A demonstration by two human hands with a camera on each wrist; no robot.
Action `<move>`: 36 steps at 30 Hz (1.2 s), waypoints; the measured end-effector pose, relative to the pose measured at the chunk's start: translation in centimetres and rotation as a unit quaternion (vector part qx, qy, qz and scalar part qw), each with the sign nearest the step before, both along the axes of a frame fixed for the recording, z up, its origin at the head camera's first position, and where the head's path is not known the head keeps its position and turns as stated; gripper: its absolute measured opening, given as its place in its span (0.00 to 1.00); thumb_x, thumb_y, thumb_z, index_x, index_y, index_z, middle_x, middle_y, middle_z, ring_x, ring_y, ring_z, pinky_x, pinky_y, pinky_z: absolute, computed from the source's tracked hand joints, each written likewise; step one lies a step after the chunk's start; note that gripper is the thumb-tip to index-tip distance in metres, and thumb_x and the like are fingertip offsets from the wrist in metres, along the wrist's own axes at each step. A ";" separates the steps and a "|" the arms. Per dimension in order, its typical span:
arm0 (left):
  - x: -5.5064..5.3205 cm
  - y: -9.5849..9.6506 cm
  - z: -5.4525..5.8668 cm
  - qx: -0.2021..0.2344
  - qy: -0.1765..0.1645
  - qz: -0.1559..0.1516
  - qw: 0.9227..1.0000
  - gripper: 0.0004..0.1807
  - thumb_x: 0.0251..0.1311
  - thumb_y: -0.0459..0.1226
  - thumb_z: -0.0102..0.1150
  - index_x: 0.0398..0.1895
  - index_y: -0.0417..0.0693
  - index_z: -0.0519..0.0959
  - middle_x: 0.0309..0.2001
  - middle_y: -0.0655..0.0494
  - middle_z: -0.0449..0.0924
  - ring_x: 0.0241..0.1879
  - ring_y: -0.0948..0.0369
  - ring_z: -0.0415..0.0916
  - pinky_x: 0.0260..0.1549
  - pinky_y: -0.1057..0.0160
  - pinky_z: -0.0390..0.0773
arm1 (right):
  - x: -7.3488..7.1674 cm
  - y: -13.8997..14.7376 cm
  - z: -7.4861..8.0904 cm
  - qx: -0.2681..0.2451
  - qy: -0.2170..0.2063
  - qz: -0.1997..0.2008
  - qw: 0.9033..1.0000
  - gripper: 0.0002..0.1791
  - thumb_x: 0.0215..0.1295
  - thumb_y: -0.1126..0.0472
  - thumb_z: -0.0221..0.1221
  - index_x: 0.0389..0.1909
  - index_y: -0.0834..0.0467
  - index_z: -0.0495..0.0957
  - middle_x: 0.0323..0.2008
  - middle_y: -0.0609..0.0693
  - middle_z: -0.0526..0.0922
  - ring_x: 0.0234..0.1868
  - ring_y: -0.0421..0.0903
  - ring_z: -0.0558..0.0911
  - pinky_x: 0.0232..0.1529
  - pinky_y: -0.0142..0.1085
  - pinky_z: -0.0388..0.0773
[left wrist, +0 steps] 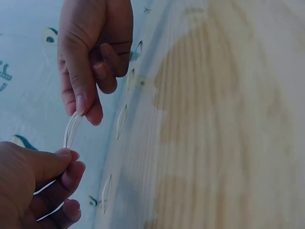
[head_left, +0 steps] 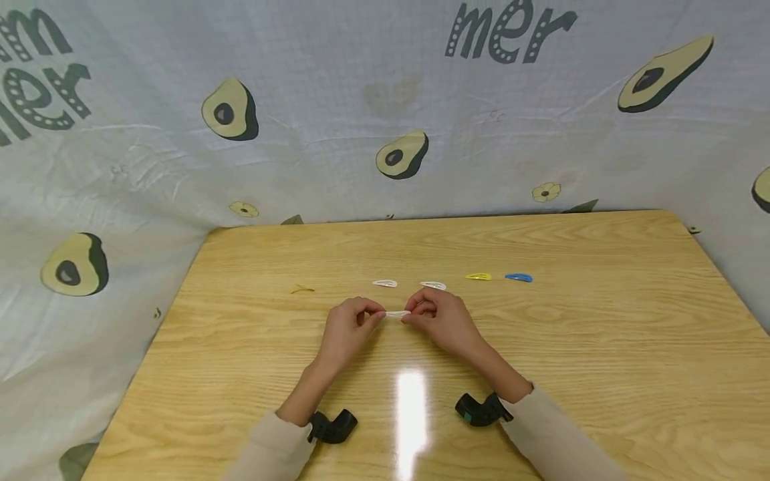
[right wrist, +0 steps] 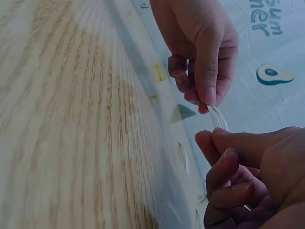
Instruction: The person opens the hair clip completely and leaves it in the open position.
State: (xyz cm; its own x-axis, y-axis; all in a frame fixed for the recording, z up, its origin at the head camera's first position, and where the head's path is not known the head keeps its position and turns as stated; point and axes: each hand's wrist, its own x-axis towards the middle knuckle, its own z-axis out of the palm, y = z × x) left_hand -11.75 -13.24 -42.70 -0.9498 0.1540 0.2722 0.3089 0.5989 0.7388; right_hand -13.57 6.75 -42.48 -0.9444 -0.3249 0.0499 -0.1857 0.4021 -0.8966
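Note:
My left hand and right hand pinch opposite ends of a white snap hair clip between thumb and forefinger, over the middle of the table. The clip bows in a slight curve in the left wrist view, its slim strips visible between the fingertips. Just beyond the hands lie two more white hair clips, one behind the left fingers and the other right behind the right hand. Further right are a yellow hair clip and a blue hair clip.
A thin, bent yellow piece lies to the left on the wooden table. Behind the table's far edge hangs a white cloth printed with avocados. Black wrist devices sit at both cuffs, and light glares on the wood between the forearms.

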 end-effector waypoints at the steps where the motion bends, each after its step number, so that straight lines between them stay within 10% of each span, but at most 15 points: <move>1: 0.1 0.2 -0.1 0.003 0.000 -0.003 1.000 0.03 0.58 0.34 0.65 0.31 0.42 0.84 0.24 0.58 0.75 0.21 0.64 0.61 0.21 0.67 0.63 | 0.1 0.3 -0.1 0.001 0.002 0.002 1.000 0.06 0.58 0.60 0.67 0.34 0.54 0.79 0.25 0.43 0.84 0.28 0.40 0.81 0.34 0.37 0.72; 36: 4.0 5.5 -1.5 0.073 -0.038 -0.075 0.994 0.02 0.63 0.30 0.59 0.32 0.43 0.79 0.23 0.60 0.77 0.17 0.70 0.66 0.17 0.70 0.70 | 4.2 6.2 -0.8 0.005 -0.014 -0.004 1.000 0.09 0.59 0.54 0.67 0.38 0.52 0.82 0.28 0.40 0.83 0.27 0.39 0.81 0.27 0.33 0.76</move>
State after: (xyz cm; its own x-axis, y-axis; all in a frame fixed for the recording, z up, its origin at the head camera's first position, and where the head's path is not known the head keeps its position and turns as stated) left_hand -7.73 -7.76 -44.16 -0.9374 0.2604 0.2312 0.3276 0.4350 0.8387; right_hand -9.42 12.92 -43.26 -0.9480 -0.3177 0.0211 -0.1582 0.4124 -0.8972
